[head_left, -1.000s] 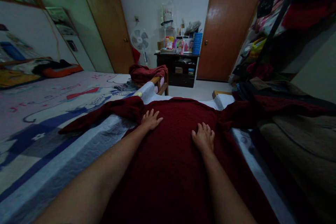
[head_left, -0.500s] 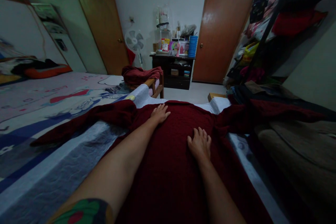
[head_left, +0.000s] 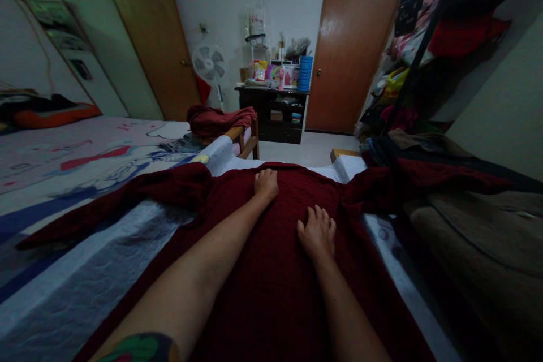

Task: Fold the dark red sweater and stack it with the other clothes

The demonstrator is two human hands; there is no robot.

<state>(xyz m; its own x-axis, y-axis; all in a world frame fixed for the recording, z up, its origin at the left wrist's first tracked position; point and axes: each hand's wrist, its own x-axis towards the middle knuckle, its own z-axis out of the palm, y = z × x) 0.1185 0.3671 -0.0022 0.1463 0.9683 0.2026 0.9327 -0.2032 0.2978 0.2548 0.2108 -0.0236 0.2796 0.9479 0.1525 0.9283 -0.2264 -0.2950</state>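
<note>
- Garment [head_left: 280, 271], dark red with two long sleeves, lies spread over the middle of the white-covered surface [head_left: 127, 254], its neckline close to the far edge and its body running down towards the near side, out of view at the bottom.
- Left sleeve [head_left: 139, 192] crosses the left edge and reaches onto the patterned bedding [head_left: 97, 164], slanting towards the camera.
- Right sleeve [head_left: 445, 175] crosses the right edge, over the pile of clothes near a brown cloth [head_left: 475, 226].
- Left hand [head_left: 266, 182] rests on the garment just below the neckline, fingers close together and bent; whether they pinch any fabric, I cannot tell.
- Right hand [head_left: 318, 230] lies palm down on the garment, nearer the camera than the left hand and apart from it, fingers slightly spread and a little bent.
- Beyond the far left corner, a reddish folded cloth [head_left: 220, 120] sits on a wooden frame [head_left: 254, 141].
- Further back, a fan [head_left: 210, 65] stands to the left of a dark cabinet [head_left: 271, 124].
</note>
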